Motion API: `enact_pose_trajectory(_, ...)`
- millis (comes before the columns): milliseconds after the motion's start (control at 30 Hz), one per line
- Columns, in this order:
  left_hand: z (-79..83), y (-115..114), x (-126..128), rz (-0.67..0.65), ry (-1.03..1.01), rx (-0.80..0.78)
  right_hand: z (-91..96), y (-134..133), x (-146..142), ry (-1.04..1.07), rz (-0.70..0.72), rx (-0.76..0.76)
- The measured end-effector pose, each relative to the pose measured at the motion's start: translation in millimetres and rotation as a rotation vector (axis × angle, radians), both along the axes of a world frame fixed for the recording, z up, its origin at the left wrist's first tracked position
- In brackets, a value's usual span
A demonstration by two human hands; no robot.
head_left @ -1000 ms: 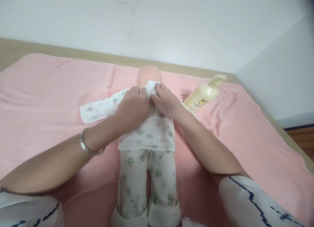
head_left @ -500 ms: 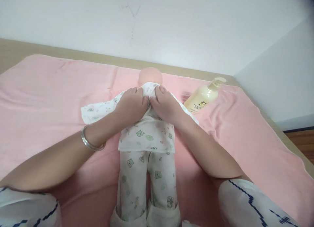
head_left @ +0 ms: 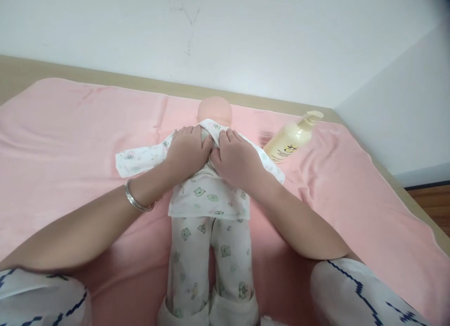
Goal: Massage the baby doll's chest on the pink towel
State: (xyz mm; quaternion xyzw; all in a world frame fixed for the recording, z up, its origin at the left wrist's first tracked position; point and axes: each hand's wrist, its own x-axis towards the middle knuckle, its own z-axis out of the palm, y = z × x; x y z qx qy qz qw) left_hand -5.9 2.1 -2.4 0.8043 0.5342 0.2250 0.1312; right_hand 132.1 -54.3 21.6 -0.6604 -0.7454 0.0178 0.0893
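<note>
Left hand (head_left: 188,150) and right hand (head_left: 238,157) rest on the shirt (head_left: 207,199), pinching or not I cannot tell, the doll (head_left: 215,109) lying near to far on the blanket (head_left: 70,129), probably so both reach it evenly

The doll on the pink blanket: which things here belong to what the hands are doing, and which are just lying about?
Seemingly in use:
- left hand and right hand, both on the top
- patterned top
- doll wearing it

Seemingly just there:
- yellow pump bottle
- pink blanket, under the doll
- white item at the bottom edge, too cropped to identify
</note>
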Motion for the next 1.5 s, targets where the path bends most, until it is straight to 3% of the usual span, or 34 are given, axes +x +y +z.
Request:
enact_pose_trajectory(233,2.3,-3,3,0.068,0.057,-0.034,-14.0,35,16,0.154,-0.082,-0.041)
enact_pose_trajectory(1500,4.4,-5,4,0.098,0.108,-0.039,-20.5,34,16,0.156,-0.057,0.031)
